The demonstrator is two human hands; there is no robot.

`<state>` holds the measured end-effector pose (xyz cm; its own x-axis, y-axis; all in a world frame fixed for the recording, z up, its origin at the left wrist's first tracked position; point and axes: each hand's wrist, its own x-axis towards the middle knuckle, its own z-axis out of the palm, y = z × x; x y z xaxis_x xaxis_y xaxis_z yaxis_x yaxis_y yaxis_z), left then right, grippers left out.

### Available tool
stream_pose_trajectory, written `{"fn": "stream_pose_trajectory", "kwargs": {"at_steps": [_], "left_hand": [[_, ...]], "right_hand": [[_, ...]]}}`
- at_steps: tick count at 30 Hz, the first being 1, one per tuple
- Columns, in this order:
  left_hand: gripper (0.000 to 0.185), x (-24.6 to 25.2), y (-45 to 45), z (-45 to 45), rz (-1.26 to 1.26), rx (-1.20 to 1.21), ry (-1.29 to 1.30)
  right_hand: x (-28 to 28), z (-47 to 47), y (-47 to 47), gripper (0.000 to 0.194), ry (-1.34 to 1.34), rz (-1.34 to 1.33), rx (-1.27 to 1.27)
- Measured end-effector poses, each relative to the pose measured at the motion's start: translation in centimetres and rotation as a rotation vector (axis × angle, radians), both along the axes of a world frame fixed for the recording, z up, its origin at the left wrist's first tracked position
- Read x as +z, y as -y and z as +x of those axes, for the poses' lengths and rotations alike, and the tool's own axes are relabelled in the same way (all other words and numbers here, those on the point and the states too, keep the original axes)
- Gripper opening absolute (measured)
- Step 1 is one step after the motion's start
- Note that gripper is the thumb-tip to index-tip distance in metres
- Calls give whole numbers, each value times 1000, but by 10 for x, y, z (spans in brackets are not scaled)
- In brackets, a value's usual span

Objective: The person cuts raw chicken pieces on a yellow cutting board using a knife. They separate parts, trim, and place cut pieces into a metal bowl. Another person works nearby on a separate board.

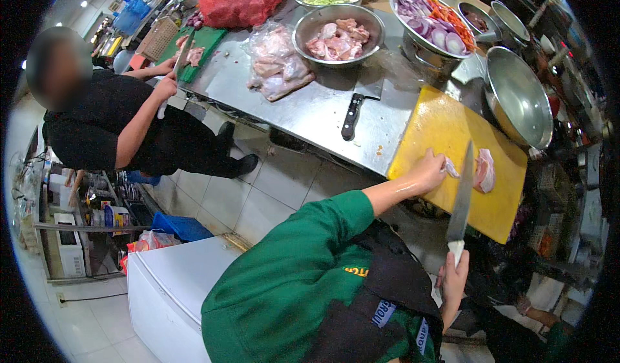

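Observation:
My left hand pinches a small strip of raw chicken over the yellow cutting board. In my right hand is the white handle of a large kitchen knife; its blade points up across the board. Right of the blade lies a larger piece of raw chicken. A cleaver with a black handle rests on the steel table, left of the board.
Beyond the cleaver stand a steel bowl of raw chicken and bagged chicken. Bowls of sliced onion and an empty steel bowl border the board. A co-worker holds a knife at a green board, far left.

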<state>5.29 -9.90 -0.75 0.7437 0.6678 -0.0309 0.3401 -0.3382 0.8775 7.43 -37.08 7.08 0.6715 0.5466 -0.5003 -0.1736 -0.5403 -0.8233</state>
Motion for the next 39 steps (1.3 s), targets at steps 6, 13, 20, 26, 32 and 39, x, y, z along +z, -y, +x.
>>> {"fn": "stream_pose_trajectory", "kwargs": {"at_steps": [6, 13, 20, 26, 32, 39], "left_hand": [[21, 7, -6, -13, 76, -100, -71], [29, 23, -7, -27, -49, -124, -103], [30, 23, -7, -26, -109, -121, -99], [30, 22, -10, -28, -86, -119, -109], [25, 26, 0, -26, 4, -143, -127], [25, 18, -11, -21, 277, -129, -106]], "right_hand": [[-13, -2, -13, 26, 323, -253, 66], [-16, -10, -19, 29, 520, -174, 42], [13, -11, -43, 32, 706, -196, 179], [25, -13, -59, 33, 717, -147, 15], [-1, -1, -84, 33, 549, -521, 370], [26, -10, -40, 44, 501, -456, 362]]}}
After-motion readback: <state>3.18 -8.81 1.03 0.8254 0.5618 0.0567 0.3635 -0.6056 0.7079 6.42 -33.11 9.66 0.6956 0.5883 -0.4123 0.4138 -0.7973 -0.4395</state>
